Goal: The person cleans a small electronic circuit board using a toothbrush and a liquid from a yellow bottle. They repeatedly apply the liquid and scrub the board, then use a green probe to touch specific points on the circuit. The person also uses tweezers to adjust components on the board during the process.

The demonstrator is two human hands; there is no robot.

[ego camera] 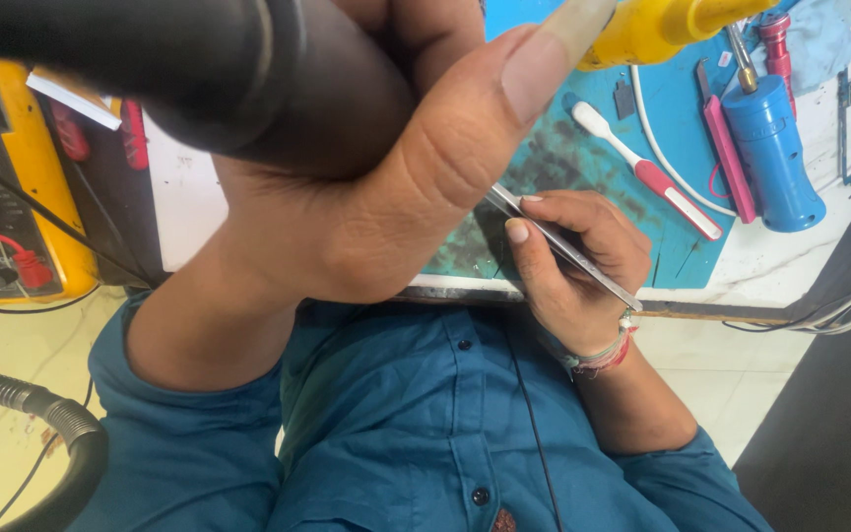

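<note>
Above the blue work mat (583,158), the left hand (386,197) is wrapped around a black thick handle (199,79), probably a hot-air tool. The right hand (573,261) pinches metal tweezers (568,248) between thumb and fingers, near a white-red brush (647,172).

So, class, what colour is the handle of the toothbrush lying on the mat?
The toothbrush is white with a red grip, clearest in the head view.

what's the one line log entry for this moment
left hand: grips black tool handle | right hand: holds metal tweezers | surface: blue mat
</note>
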